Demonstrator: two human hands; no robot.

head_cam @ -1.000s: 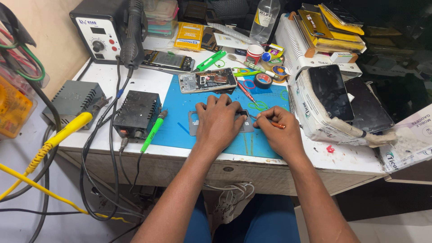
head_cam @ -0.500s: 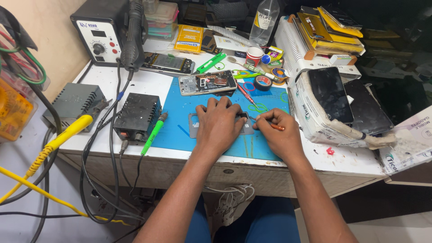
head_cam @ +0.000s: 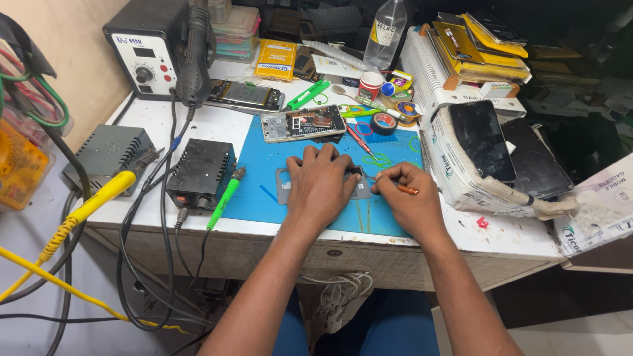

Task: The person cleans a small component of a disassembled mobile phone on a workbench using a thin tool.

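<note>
Left hand (head_cam: 321, 186) lies flat, fingers spread, pressing a grey phone frame (head_cam: 287, 187) onto the blue mat (head_cam: 277, 155); the frame sits mid-mat, mostly hidden under the palm, with only its left end and a bit of its right edge showing. Right hand (head_cam: 409, 201) is closed narrow around an orange-handled tool (head_cam: 405, 190), with the tip pointing toward the frame's right edge; the contact point itself is hidden by the fingers.

Doing this well, as a judgement: keep the left palm pushing straight down so the frame can't slide, hold the tool low and near its tip, work in short strokes, and rest the right wrist on the mat for steadiness.

An opened phone (head_cam: 302, 124) lies just beyond the hands at the top of the mat, insides up. A red screwdriver (head_cam: 359, 140) lies near it. A green soldering iron (head_cam: 224, 198) rests at the mat's left edge beside a black box (head_cam: 201, 168).

Packages and labels: a yellow flat packet (head_cam: 276, 59) at the back centre with a dark label strip; a clear plastic bottle (head_cam: 385, 26) with a white and blue label behind it; a small red cup (head_cam: 370, 84); a roll of black tape (head_cam: 383, 123); a white box (head_cam: 461, 175) on the right, with print along its side and a dark phone (head_cam: 481, 140) on top; yellow and black cartons (head_cam: 484, 49) stacked at the back right; a white printed sheet (head_cam: 597, 211) at the far right edge.
</note>
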